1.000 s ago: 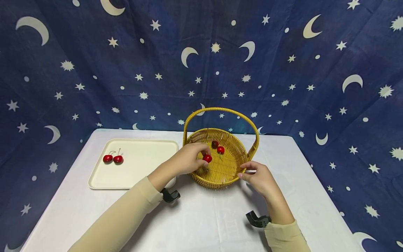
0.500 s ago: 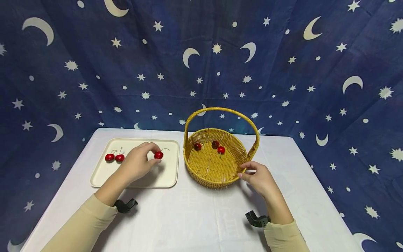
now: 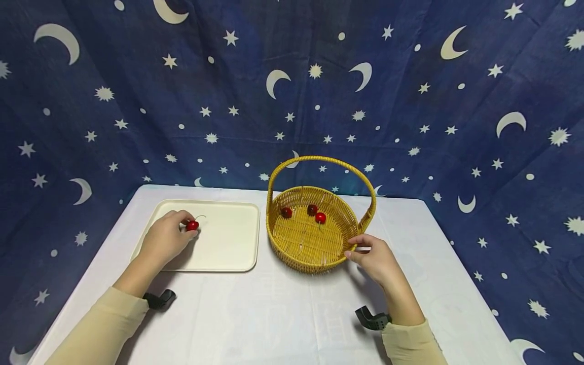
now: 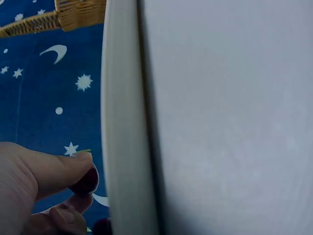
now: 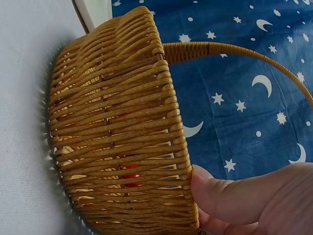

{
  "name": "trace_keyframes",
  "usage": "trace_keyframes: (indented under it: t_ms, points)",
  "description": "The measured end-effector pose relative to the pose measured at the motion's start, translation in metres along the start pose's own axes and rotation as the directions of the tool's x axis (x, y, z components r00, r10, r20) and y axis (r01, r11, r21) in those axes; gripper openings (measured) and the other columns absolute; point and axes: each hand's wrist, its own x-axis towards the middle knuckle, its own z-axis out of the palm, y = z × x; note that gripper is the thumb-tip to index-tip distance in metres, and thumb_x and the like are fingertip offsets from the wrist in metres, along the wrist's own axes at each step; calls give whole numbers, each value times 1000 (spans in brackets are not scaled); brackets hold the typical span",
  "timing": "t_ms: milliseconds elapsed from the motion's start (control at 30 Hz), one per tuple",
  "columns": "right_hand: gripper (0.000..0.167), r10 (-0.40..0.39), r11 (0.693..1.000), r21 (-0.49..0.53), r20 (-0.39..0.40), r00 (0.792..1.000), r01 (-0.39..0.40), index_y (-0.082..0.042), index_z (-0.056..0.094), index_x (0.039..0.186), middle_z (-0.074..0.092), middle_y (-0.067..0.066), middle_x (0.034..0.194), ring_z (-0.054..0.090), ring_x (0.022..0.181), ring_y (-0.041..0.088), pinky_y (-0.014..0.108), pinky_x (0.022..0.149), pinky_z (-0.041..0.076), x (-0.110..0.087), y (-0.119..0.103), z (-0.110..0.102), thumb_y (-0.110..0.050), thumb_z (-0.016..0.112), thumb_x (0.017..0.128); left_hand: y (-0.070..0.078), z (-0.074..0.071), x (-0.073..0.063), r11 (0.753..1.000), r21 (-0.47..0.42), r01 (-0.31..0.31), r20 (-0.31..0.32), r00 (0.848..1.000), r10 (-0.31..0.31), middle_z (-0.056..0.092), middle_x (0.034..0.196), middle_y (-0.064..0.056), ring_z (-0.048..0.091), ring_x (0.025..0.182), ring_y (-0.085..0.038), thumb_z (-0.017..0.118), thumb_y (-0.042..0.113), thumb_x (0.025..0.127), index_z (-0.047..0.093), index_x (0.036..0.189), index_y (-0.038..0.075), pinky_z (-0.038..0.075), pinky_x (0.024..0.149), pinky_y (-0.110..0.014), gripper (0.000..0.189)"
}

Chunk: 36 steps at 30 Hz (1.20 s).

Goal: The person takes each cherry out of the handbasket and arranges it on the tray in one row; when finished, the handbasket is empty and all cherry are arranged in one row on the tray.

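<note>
My left hand (image 3: 166, 235) pinches a red cherry (image 3: 192, 226) by its sides over the cream tray (image 3: 223, 267), its thin stem pointing up and right. From the left wrist, thumb and fingers close round the dark cherry (image 4: 87, 182), and part of another cherry (image 4: 102, 226) shows below them. The hand covers the tray's left part in the head view. My right hand (image 3: 376, 256) grips the near right rim of the yellow wicker basket (image 3: 301, 261), thumb outside. Three cherries lie on the basket's floor, one red cherry (image 3: 320, 218) nearest the middle.
The basket's tall arched handle (image 3: 321, 158) rises above the bowl. A white cloth (image 3: 283, 314) covers the table, and a dark blue curtain (image 3: 228, 167) with moons and stars hangs right behind it. The tray stands left of the basket.
My left hand has gone from inside the basket leftward to the tray, carrying one cherry. Another cherry appears at the basket's left, where the hand was. The right hand stays at the rim.
</note>
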Motion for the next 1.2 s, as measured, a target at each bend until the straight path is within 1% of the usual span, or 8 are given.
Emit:
trace_keyframes:
  t_ms: [133,433,633,733,867,967,1100,1200]
  points:
    - [34,11,1000,8,-3,1000,-11,-3,73,125,72,20,128,71,118,39,35,82,58,0,1,0,-14,83,94,-6,2,2,1000,6,15,26,1000,-15,70,94,-13,63,79,-27,88,16,86,73,113,9,46,68,-39,32]
    - [34,8,1000,-6,-3,1000,-8,-4,73,126,71,20,129,71,119,38,35,83,58,2,0,-1,-15,82,95,-9,0,5,999,-8,39,46,998,-38,73,98,-18,68,87,-35,91,17,83,74,115,6,51,77,-54,38]
    - [35,13,1000,-3,-2,1000,-13,-4,73,126,72,20,128,71,119,39,34,83,58,2,0,0,-16,82,95,-9,-1,3,999,-10,34,37,999,-34,72,98,-17,67,87,-34,91,17,83,75,117,7,50,79,-54,40]
    - [36,17,1000,1,2,1000,-17,-3,72,127,72,20,128,71,119,38,34,82,58,1,1,0,-15,82,95,-5,-2,2,1000,-13,17,14,1000,-17,72,105,-18,68,89,-34,89,15,84,74,120,8,51,80,-54,39]
    - [34,19,1000,-2,0,1000,-19,-4,73,126,72,20,128,71,119,37,34,82,58,1,1,0,-15,82,95,12,-8,2,999,-34,-34,-21,999,34,73,117,-16,70,100,-38,86,12,88,73,125,8,53,86,-58,39]
    - [33,13,1000,-9,-4,1000,-13,-4,73,124,72,20,128,71,118,38,35,82,58,1,1,0,-15,82,94,33,-13,2,995,-61,-75,-29,997,74,74,120,-13,70,94,-35,86,12,88,72,128,10,53,83,-54,41]
    - [33,9,1000,-17,-4,1000,-9,-4,74,124,72,20,128,71,119,39,37,84,59,1,1,0,-15,82,94,65,-16,3,986,-96,-139,-26,990,137,76,118,-8,62,76,-21,87,13,88,73,127,13,48,72,-40,42]
    - [33,15,1000,-19,-3,1000,-15,-5,74,124,72,20,128,71,120,39,38,85,58,1,1,0,-16,82,94,92,-14,3,974,-119,-193,-30,981,191,77,117,-5,59,73,-15,88,13,87,74,125,14,46,69,-35,40]
